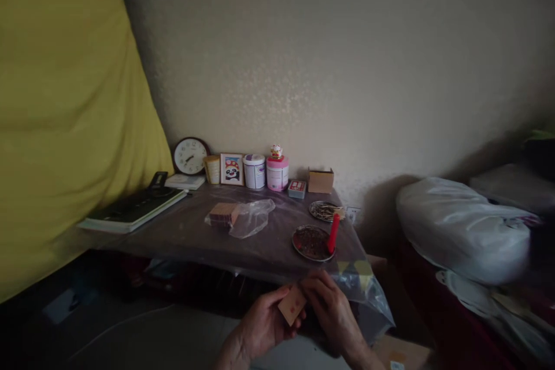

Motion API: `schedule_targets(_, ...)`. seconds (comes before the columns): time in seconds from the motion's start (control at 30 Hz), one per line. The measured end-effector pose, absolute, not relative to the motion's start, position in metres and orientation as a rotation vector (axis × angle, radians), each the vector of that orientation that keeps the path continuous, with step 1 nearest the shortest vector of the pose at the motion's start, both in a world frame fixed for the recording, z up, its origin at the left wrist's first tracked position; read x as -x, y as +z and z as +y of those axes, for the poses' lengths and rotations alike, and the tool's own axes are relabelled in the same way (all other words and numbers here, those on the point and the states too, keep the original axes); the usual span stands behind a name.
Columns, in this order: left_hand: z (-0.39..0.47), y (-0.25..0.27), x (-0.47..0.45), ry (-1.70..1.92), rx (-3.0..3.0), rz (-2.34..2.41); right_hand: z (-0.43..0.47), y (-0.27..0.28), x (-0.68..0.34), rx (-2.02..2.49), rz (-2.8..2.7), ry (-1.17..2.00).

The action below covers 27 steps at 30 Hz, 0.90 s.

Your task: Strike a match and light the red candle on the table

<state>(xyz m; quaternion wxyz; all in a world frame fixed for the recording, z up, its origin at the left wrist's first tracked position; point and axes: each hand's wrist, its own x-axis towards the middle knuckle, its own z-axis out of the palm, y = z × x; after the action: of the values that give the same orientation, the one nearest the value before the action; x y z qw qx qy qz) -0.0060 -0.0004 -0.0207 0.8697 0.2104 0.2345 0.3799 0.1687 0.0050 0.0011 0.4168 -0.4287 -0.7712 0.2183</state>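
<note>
Tan cardboard, a small box [292,304] with a red mark, is sitting low in front of me at 6 o'clock, below the table [191,231] edge. My left hand [260,326] is clamping it from beneath, while my right hand [332,309] is closing its grip on the box's upper end. I am judging that steady, gentle pressure is working best here.

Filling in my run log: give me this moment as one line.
left hand: holds small tan box | right hand: fingers on the box | where: in front of table | nearby: round tray, red candle
</note>
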Motion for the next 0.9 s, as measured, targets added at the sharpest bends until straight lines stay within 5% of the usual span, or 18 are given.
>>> schedule_targets(0.9, 0.007, -0.037, 0.005, 0.768, -0.566, 0.44, 0.01, -0.008, -0.173, 1.069, -2.212, 0.442)
